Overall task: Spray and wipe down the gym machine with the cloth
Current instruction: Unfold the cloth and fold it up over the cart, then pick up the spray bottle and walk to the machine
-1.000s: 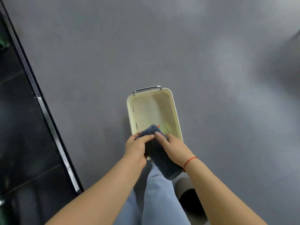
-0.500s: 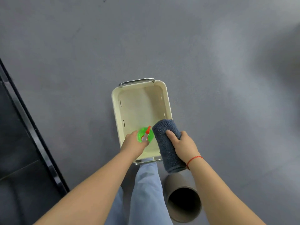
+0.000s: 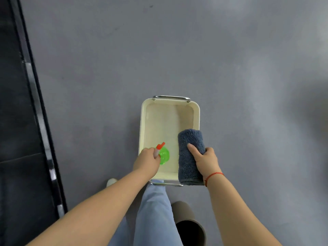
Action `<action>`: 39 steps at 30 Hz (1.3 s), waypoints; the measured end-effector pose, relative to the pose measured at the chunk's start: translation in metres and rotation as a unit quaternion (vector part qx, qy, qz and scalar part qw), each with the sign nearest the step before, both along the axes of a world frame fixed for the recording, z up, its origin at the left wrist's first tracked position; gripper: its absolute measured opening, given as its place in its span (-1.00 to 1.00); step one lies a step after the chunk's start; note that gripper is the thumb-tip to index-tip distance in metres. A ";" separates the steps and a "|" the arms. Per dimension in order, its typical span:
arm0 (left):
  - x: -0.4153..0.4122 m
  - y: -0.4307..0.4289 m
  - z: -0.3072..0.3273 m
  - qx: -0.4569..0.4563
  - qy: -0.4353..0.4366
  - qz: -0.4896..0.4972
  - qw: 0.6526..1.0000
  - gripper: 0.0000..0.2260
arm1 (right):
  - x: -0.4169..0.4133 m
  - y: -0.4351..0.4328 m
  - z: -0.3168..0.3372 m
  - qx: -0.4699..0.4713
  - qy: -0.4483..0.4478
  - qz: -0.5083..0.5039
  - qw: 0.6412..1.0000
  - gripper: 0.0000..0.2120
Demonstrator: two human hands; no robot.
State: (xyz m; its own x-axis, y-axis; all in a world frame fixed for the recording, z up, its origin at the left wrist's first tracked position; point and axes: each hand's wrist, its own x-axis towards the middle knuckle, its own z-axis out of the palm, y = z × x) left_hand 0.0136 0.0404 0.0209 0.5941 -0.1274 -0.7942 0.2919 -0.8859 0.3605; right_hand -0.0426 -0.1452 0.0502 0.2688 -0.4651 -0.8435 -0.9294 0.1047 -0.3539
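Head view: I am watching the left hand (image 3: 147, 161) gripping a round green plastic spray bottle with an orange nozzle (image 3: 164, 154) inside the cream rectangular tray (image 3: 142, 121). The right hand (image 3: 206, 161) is gripping a folded blue terry cloth (image 3: 190, 139) over the tray's right rim. I am judging spraying and wiping not yet begun.
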 end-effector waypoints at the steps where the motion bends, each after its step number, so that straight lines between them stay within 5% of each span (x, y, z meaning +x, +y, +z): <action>1: 0.004 0.009 0.013 -0.011 -0.007 0.010 1.000 -0.84 | 0.007 0.004 0.005 -0.003 -0.007 0.006 1.000 -0.47; 15: 0.032 0.220 0.235 -0.151 -0.179 0.202 0.951 -0.84 | 0.111 0.194 0.099 0.049 -0.055 0.238 0.968 -0.47; 17: 0.026 0.254 0.253 -0.143 -0.208 0.240 0.937 -0.80 | 0.117 0.237 0.101 0.077 -0.058 0.233 0.968 -0.39; 24: -0.001 0.401 0.298 -0.064 -0.369 0.366 0.852 -0.61 | 0.102 0.428 0.150 0.232 -0.013 0.213 0.949 -0.60; 27: -0.015 0.471 0.312 -0.092 -0.400 0.366 0.835 -0.72 | 0.090 0.513 0.173 0.300 0.010 0.227 0.927 -0.69; 32: -0.037 0.574 0.335 -0.157 -0.401 0.361 0.827 -0.56 | 0.090 0.628 0.209 0.346 0.015 0.376 0.859 -0.74; 39: -0.036 0.664 0.354 -0.104 -0.468 0.488 0.729 -0.47 | 0.115 0.744 0.240 0.334 0.010 0.544 0.769 -0.76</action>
